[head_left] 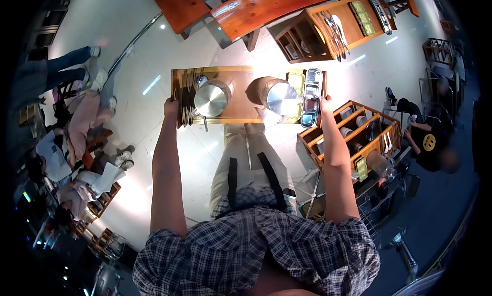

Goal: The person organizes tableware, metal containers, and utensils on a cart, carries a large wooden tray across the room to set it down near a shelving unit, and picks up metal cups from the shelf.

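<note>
Between my two hands is a wooden tray [241,77], held level over the floor in front of my legs. My left hand [171,107] is closed on its left end and my right hand [326,104] on its right end. Two round metal pots [210,100] [281,98] stand on it. Chopsticks or similar thin utensils [187,99] lie along the left side. Near the right end are a yellow-green divided dish [295,81] and a metal compartment tray [310,97]. The fingertips under the tray are hidden.
A wooden table [266,12] and a wooden cabinet [313,32] with utensils on top are ahead. At right is a wooden shelf rack [307,137] with containers. People sit or stand at the left [82,114] and one at the right [430,142].
</note>
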Available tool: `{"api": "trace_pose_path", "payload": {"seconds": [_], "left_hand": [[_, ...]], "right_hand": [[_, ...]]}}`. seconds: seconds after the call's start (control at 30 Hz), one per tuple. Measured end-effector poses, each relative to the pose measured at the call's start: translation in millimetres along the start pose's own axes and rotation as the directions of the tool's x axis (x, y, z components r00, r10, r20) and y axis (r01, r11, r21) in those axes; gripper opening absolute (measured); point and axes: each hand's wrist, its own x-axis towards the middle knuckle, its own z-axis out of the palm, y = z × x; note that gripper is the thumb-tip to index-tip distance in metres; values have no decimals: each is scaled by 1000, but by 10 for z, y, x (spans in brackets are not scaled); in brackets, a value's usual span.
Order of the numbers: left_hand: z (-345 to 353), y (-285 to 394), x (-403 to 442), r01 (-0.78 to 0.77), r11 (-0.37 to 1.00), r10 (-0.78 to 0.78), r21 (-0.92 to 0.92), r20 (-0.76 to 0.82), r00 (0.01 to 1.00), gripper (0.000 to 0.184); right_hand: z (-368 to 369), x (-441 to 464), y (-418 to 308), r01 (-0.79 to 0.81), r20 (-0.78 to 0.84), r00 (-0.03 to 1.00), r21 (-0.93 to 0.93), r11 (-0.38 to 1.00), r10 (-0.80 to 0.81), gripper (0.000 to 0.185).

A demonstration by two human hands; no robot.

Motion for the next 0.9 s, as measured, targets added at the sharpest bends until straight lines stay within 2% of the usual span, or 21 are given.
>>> {"api": "trace_pose_path", "payload": {"seconds": [0.07, 0.1, 0.13, 0.2, 0.23, 0.27, 0.33, 0.37, 0.4, 0.43, 0.5, 0.57, 0.63, 0.7, 0.73, 0.8, 0.83, 0.9], "left_hand": [[-34, 40, -27, 79, 975, -52, -208, 134, 990, 30], [18, -65, 76, 76, 976, -48, -205, 137, 989, 30], [105, -300, 214, 52, 982, -31, -180, 116, 993, 32], [172, -341, 261, 23, 988, -8, -150, 100, 995, 34], [144, -233, 187, -30, 992, 27, -126, -27, 999, 33], [102, -105, 55, -76, 993, 63, -89, -148, 987, 33], [-19, 258, -283, -154, 988, 142, -2, -380, 914, 32], [-102, 599, -668, -366, 929, 336, 48, -523, 783, 30], [-216, 1004, -1083, -544, 828, 494, 133, -633, 597, 29], [-299, 1264, -1371, -546, 826, 499, 137, -627, 598, 29], [-343, 1617, -1807, -759, 615, 722, 214, -541, 432, 39], [-166, 1783, -2111, -877, 453, 867, 159, -307, 392, 35], [249, 1782, -2400, -930, 338, 940, 144, -11, 340, 34], [527, 1986, -2510, -971, 216, 957, -103, 218, 190, 39], [658, 2072, -2586, -973, 207, 960, -104, 213, 181, 39], [865, 2199, -2746, -974, 171, 927, 151, 311, 211, 52], [918, 2268, -2785, -972, 173, 927, 157, 309, 214, 52], [990, 2411, -2802, -929, 253, 875, 270, 346, 339, 67]], "right_hand": [[-41, -48, -62, -23, 95, 995, 9, 1000, 22, 39], [-72, -132, -178, -40, 123, 992, 18, 999, 37, 41], [-106, -168, -142, -23, 117, 993, -106, 994, 35, 45], [-108, -294, -248, 12, -45, 998, -371, 928, -31, 50], [-105, -459, -495, 9, -108, 992, -480, 877, -69, 52], [-115, -660, -686, 117, -137, 974, -388, 914, -182, 46], [-77, -903, -906, 378, -106, 905, -239, 894, -411, 47], [-58, -1062, -1030, 414, -40, 902, -208, 886, -430, 51], [-40, -1221, -1157, 445, 27, 894, -173, 878, -448, 54], [-39, -1390, -1350, 508, 95, 861, -153, 848, -499, 57], [15, -1607, -1596, 639, 108, 768, -194, 744, -631, 60], [105, -1676, -1717, 672, 115, 738, -204, 712, -665, 60], [119, -1641, -1664, 704, 115, 707, -216, 677, -698, 60], [199, -1563, -1631, 744, 226, 668, -222, 630, -709, 61], [192, -1593, -1667, 761, 246, 647, -255, 596, -721, 60], [168, -1607, -1688, 763, 260, 645, -252, 595, -718, 60], [164, -1600, -1706, 761, 278, 649, -245, 601, -708, 59], [224, -1510, -1675, 794, 273, 608, -187, 579, -745, 58]]}}
